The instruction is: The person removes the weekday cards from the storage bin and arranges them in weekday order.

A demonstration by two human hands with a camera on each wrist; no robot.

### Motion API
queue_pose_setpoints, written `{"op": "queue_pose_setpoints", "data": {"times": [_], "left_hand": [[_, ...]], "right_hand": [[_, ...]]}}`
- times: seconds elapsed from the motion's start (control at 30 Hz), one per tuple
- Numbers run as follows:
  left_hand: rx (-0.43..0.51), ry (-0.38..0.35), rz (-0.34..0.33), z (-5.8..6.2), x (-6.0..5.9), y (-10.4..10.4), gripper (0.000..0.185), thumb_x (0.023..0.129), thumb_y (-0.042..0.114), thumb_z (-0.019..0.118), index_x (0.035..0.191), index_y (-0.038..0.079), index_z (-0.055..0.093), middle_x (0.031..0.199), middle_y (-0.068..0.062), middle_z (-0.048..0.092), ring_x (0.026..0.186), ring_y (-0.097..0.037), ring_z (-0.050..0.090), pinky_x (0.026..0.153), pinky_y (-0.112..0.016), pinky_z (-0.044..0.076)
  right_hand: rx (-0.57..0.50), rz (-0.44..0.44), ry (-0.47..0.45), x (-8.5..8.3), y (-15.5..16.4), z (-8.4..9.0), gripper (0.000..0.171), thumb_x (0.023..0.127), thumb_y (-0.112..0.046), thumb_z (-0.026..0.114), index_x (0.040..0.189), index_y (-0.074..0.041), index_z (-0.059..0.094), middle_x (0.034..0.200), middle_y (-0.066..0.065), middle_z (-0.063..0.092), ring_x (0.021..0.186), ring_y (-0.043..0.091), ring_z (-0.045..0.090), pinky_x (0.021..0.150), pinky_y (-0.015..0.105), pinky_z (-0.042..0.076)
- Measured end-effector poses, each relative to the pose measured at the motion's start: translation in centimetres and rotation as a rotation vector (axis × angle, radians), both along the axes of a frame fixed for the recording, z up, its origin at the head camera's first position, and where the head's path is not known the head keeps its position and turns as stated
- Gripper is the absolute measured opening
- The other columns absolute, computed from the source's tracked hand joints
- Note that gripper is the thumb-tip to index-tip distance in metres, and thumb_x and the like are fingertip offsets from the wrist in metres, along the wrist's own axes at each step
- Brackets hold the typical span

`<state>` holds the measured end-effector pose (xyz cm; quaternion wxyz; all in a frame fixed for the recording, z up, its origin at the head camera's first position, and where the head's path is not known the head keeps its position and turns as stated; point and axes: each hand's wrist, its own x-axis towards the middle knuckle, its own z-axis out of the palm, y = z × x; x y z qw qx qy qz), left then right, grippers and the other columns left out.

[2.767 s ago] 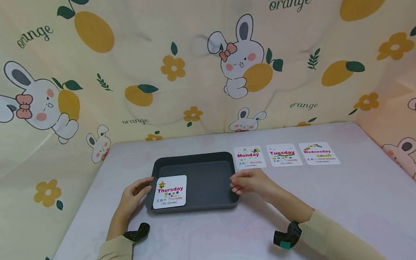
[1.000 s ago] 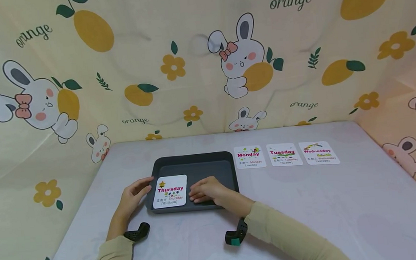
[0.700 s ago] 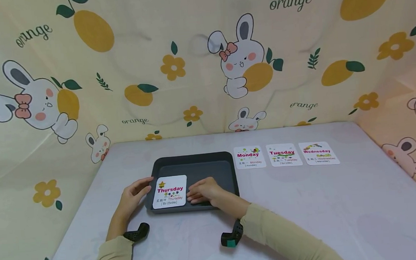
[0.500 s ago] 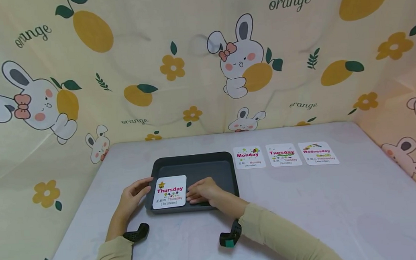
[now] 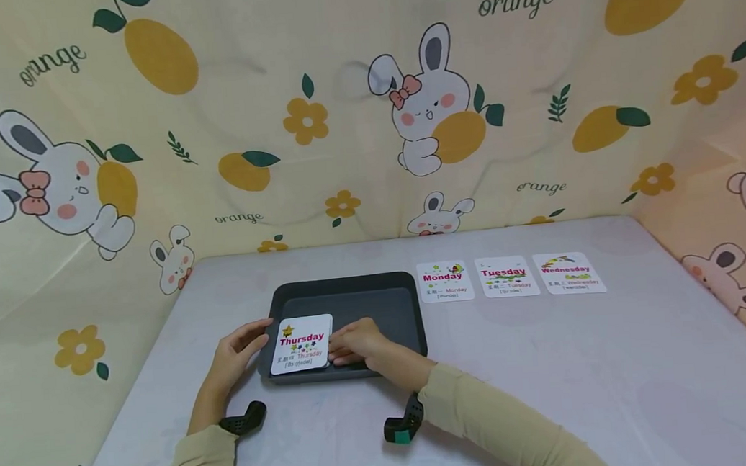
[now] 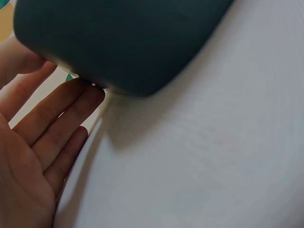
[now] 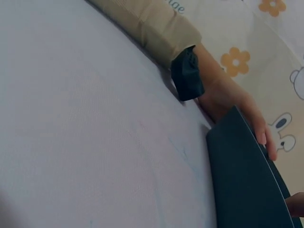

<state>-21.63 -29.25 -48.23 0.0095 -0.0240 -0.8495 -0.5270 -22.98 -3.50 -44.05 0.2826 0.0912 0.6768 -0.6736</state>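
Note:
A white square flashcard reading "Thursday" (image 5: 301, 344) lies in the left part of a dark grey tray (image 5: 388, 311). Its right side looks slightly raised, with a thin pale edge beneath it at the lower right corner. My right hand (image 5: 361, 341) reaches over the tray's front rim and pinches the card's right edge; the thumb is hidden in the head view. At the tray's left wall, the fingers of my left hand (image 5: 233, 355) are extended and touch it. The left wrist view shows that hand (image 6: 52, 128) with its fingertips against the tray's outer wall (image 6: 118, 42).
In a row to the tray's right lie flashcards reading "Monday" (image 5: 445, 282), "Tuesday" (image 5: 507, 277) and "Wednesday" (image 5: 568, 274). A pale cloth covers the table (image 5: 538, 366). Behind it hangs a curtain (image 5: 340, 40) printed with rabbits and oranges.
My right hand has left the tray's right rim and moved left to the Thursday card. The card has since turned slightly, its right side a little raised. My left hand stays put.

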Motion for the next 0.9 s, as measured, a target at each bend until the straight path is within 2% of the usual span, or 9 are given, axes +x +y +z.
{"op": "queue_pose_setpoints", "data": {"times": [0.2, 0.53, 0.73, 0.9], "left_hand": [[0.002, -0.013, 0.003, 0.03, -0.06, 0.02, 0.042, 0.097, 0.028, 0.058, 0.134, 0.008, 0.055, 0.143, -0.016, 0.053, 0.106, 0.023, 0.048, 0.090, 0.000, 0.039], [0.007, 0.008, -0.003, -0.17, -0.06, -0.06, 0.041, 0.096, 0.025, 0.058, 0.133, 0.007, 0.056, 0.140, -0.016, 0.055, 0.106, 0.023, 0.049, 0.090, -0.001, 0.040], [0.007, 0.033, -0.008, -0.12, 0.03, -0.02, 0.040, 0.096, 0.026, 0.059, 0.131, 0.007, 0.058, 0.137, -0.013, 0.057, 0.106, 0.022, 0.049, 0.091, -0.001, 0.040], [0.009, 0.025, -0.004, -0.14, 0.03, -0.01, 0.043, 0.095, 0.030, 0.060, 0.132, 0.008, 0.057, 0.140, -0.016, 0.055, 0.106, 0.022, 0.049, 0.091, -0.001, 0.040]], "right_hand": [[-0.010, 0.002, 0.037, -0.05, -0.54, -0.18, 0.022, 0.081, 0.004, 0.069, 0.102, 0.007, 0.066, 0.060, 0.001, 0.063, 0.050, 0.005, 0.061, 0.050, 0.015, 0.053], [-0.056, -0.011, -0.005, -0.35, -0.89, -0.38, 0.018, 0.082, 0.000, 0.070, 0.100, 0.004, 0.067, 0.059, 0.000, 0.064, 0.048, 0.004, 0.060, 0.049, 0.015, 0.052], [-0.077, 0.001, -0.009, -0.34, -0.91, -0.26, 0.023, 0.084, 0.000, 0.067, 0.106, 0.007, 0.066, 0.061, 0.001, 0.063, 0.051, 0.005, 0.060, 0.051, 0.015, 0.053], [-0.080, 0.004, -0.004, -0.37, -0.96, -0.22, 0.025, 0.085, 0.001, 0.066, 0.109, 0.007, 0.065, 0.063, 0.002, 0.063, 0.052, 0.006, 0.060, 0.052, 0.015, 0.054]]}}
